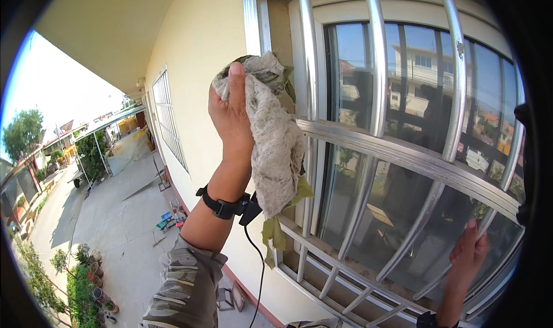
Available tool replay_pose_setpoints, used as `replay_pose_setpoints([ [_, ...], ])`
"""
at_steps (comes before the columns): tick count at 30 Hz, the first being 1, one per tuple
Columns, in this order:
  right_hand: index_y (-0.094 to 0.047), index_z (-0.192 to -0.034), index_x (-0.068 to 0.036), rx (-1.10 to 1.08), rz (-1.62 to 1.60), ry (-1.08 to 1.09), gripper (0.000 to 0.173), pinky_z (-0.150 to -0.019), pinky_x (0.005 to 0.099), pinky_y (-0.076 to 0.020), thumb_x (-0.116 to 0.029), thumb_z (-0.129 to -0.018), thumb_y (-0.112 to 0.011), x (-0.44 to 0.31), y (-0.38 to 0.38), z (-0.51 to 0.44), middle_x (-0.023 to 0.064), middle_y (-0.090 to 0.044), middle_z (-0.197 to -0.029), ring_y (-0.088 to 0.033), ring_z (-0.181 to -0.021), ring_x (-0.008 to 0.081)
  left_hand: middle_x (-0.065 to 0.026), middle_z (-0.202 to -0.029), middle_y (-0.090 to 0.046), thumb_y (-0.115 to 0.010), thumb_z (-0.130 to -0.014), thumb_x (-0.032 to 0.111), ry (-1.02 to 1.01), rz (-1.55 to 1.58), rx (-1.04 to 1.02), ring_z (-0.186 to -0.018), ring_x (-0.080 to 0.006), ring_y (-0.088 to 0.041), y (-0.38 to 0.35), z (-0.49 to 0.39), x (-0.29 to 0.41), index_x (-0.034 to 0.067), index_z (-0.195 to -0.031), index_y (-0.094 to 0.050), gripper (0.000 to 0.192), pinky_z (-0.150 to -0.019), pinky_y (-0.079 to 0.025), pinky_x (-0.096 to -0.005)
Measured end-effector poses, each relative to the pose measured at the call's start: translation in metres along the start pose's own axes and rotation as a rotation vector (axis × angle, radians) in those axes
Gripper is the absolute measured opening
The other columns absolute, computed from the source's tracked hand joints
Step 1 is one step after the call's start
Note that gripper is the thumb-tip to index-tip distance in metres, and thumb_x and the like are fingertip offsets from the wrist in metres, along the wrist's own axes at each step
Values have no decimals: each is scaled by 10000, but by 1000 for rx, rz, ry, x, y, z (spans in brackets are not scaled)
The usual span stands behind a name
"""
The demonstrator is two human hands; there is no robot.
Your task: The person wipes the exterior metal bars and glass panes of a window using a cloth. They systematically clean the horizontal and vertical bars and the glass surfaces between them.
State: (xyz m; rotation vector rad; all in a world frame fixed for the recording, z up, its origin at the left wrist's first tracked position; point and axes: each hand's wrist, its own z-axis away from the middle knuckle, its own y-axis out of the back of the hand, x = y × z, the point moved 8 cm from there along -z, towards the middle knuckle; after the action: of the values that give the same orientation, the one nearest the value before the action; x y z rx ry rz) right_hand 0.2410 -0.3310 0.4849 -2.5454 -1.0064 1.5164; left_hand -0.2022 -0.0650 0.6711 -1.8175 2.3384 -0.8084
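My left hand (233, 112) grips a greyish, fluffy cloth rag (276, 142) with frayed green fabric edges. It is raised beside the left side of a window's metal security grille (376, 68), and the rag's lower end hangs down past my wrist. My right hand (468, 250) is wrapped around a lower bar of the grille at the far right. Behind the bars, a sliding glass window (402, 112) reflects buildings and sky. A broad horizontal rail (402, 155) crosses the upright bars.
A black strap device (227, 205) with a cable (260, 276) sits on my left wrist. Cream wall (207, 38) surrounds the window; another barred window (166, 107) is farther along. Below lie a concrete yard (112, 224), small stools (168, 221), potted plants (98, 280) and wooden frames (237, 296).
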Motion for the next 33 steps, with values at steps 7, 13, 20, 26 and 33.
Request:
replay_pose_setpoints([
  [7,-503,-890,-140,-58,45,26,295,-426,220,-222,-317,-1082,-639,-3,-5,3,-89,-367,-603,-296,-477,-7,-107,-846,-707,-740,-969,239,43,-5,-20,-727,-207,-642,-128,-127,-5,-68,-933,-682,315,-682,-526,-387],
  [13,-542,-927,-116,-92,40,58,271,-432,225,-238,-315,-1083,-637,-5,-7,4,-82,-374,-599,-309,-477,2,-208,-888,-707,-739,-928,261,-42,-522,94,-723,-331,-681,-110,-172,10,-84,-995,-659,360,-722,-565,-451],
  [20,-549,-931,-100,-95,21,54,271,-439,225,-249,-307,-1080,-642,-9,-10,6,-79,-391,-601,-323,-482,5,-268,-1177,-588,-707,-1000,405,-429,-155,695,-1083,-400,-610,-95,-154,31,-97,-1254,-500,599,-942,-508,-464],
  [26,-532,-896,-111,-92,48,33,273,-463,228,-256,-275,-1073,-659,-10,-10,8,-88,-415,-645,-334,-515,5,-317,-1314,-496,-705,-1014,364,-303,-517,242,-1176,-435,-552,-152,-122,3,-99,-1327,-457,611,-1033,-469,-517],
  [33,-489,-867,-118,-101,68,66,294,-525,222,-242,-226,-1062,-680,-15,-9,9,-108,-408,-706,-327,-609,-10,-148,-1140,-739,-808,-968,250,302,263,-344,-956,-257,-750,-154,-127,-41,-6,-1249,-660,408,-800,-642,-380],
])
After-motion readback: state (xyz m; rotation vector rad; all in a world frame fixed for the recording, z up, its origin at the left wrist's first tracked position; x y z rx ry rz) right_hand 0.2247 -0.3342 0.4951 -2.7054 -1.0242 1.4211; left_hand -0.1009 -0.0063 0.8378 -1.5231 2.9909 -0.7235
